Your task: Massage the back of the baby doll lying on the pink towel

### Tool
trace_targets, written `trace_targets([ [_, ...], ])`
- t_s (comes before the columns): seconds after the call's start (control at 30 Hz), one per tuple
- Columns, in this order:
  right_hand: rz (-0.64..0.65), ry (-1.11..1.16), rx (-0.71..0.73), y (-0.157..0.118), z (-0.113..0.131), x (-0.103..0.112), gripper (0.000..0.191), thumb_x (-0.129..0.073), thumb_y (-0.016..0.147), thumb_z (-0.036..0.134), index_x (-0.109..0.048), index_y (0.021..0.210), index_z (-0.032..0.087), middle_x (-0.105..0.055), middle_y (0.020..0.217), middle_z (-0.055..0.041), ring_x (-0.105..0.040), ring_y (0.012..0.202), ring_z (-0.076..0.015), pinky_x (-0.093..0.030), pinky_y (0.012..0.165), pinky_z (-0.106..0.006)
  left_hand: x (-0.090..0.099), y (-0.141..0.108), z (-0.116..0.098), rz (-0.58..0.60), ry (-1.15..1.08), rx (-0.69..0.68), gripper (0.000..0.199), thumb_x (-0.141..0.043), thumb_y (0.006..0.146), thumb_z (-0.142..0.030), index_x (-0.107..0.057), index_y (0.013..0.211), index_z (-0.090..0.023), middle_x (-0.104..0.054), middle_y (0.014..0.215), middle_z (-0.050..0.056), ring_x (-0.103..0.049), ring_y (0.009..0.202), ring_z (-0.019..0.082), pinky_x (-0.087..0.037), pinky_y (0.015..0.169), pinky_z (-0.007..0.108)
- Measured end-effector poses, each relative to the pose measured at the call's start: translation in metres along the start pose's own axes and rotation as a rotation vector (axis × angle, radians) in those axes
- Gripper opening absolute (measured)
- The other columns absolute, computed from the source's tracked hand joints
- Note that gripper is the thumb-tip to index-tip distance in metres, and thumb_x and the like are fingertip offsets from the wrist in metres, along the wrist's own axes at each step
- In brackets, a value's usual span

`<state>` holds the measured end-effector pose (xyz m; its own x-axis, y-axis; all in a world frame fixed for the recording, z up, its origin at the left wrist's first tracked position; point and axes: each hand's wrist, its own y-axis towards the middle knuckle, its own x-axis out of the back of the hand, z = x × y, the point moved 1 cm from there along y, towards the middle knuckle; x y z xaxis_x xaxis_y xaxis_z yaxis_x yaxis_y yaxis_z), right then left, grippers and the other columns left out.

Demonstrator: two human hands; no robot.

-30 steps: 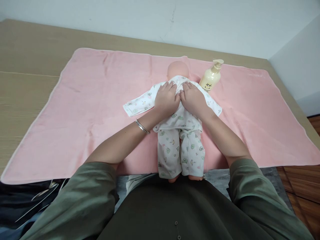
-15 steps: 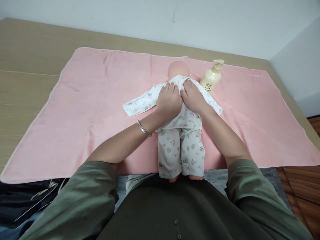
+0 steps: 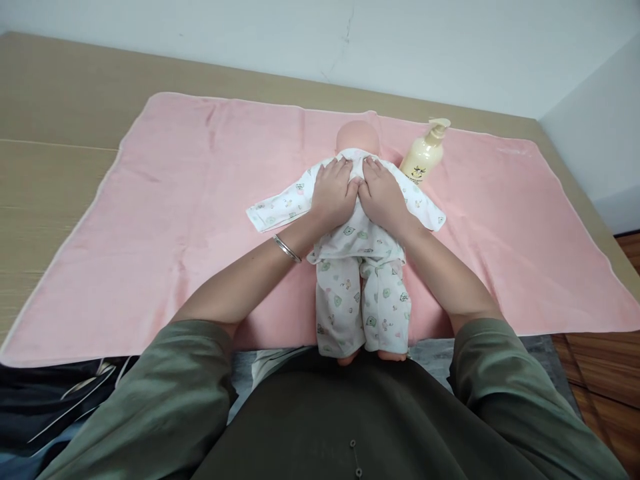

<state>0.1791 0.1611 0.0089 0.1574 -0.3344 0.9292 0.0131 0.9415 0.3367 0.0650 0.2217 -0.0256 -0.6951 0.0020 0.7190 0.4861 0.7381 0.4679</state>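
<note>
A baby doll (image 3: 363,243) in white printed top and trousers lies on a pink mat (image 3: 200,200), its bald head pointing away from me and its feet at the near edge. The face is not visible. My left hand (image 3: 334,193) rests flat on the left side of the doll's upper back, fingers extended. On the right side my right hand (image 3: 384,193) lies the same way. The two thumbs meet or nearly meet over the middle. Both sleeves stretch outward, and no doll hands show at the cuffs.
A cream pump bottle (image 3: 424,157) lies or leans on the mat just right of the doll's head. The mat covers much of a wooden table (image 3: 60,100) that stands against a pale wall (image 3: 300,47). Dark fabric (image 3: 45,407) shows below the table at left.
My hands have shifted slightly outward on the doll's upper back, and the left thumb now points inward towards the right one. The doll and bottle look nearly unmoved.
</note>
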Motion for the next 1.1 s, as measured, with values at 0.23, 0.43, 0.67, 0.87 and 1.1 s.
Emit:
trace_targets([
  [0.23, -0.029, 0.05, -0.004, 0.002, -0.007, -0.009, 0.055, -0.026, 0.098, 0.026, -0.043, 0.147, 0.007, -0.042, 0.156, -0.0155, -0.035, 0.148, -0.0273, -0.028, 0.124, -0.05, 0.001, 0.0, -0.001, -0.006, -0.006, 0.0, 0.056, -0.026, 0.101, -0.047, -0.049, 0.143, -0.017, -0.049, 0.152, 0.012, -0.039, 0.146, 0.028, -0.024, 0.126, 0.05],
  [0.43, 0.029, 0.053, 0.006, 0.004, -0.008, 0.0, 0.057, -0.025, 0.097, 0.023, -0.042, 0.147, 0.001, -0.041, 0.156, -0.0179, -0.035, 0.148, -0.0284, -0.027, 0.125, -0.048, 0.007, -0.006, -0.009, 0.039, 0.003, 0.024, 0.058, -0.024, 0.101, -0.045, -0.045, 0.146, -0.014, -0.043, 0.156, 0.013, -0.034, 0.149, 0.031, -0.022, 0.126, 0.053],
  [0.67, 0.114, 0.001, -0.066, -0.003, 0.002, 0.011, 0.059, -0.027, 0.1, 0.027, -0.034, 0.151, -0.002, -0.033, 0.159, -0.021, -0.029, 0.151, -0.0326, -0.027, 0.124, -0.052, 0.008, -0.001, -0.002, 0.067, -0.006, 0.063, 0.053, -0.038, 0.097, -0.035, -0.047, 0.145, -0.014, -0.044, 0.156, 0.011, -0.034, 0.149, 0.029, -0.022, 0.128, 0.05],
  [0.87, 0.117, -0.077, -0.074, -0.015, 0.018, 0.02, 0.054, -0.032, 0.099, 0.022, -0.042, 0.146, -0.004, -0.045, 0.152, -0.0236, -0.039, 0.145, -0.035, -0.033, 0.121, -0.05, 0.011, 0.006, 0.004, 0.053, 0.002, 0.061, 0.052, -0.042, 0.094, -0.035, -0.052, 0.14, -0.014, -0.05, 0.151, 0.013, -0.042, 0.145, 0.031, -0.027, 0.126, 0.053],
  [1.1, 0.098, -0.073, -0.091, 0.005, -0.002, 0.016, 0.053, -0.031, 0.101, 0.024, -0.044, 0.143, -0.006, -0.047, 0.15, -0.0235, -0.04, 0.145, -0.0312, -0.033, 0.122, -0.044, 0.003, -0.015, -0.016, -0.042, 0.07, 0.027, 0.051, -0.034, 0.098, -0.034, -0.049, 0.139, -0.008, -0.047, 0.151, 0.02, -0.038, 0.146, 0.036, -0.028, 0.123, 0.056],
])
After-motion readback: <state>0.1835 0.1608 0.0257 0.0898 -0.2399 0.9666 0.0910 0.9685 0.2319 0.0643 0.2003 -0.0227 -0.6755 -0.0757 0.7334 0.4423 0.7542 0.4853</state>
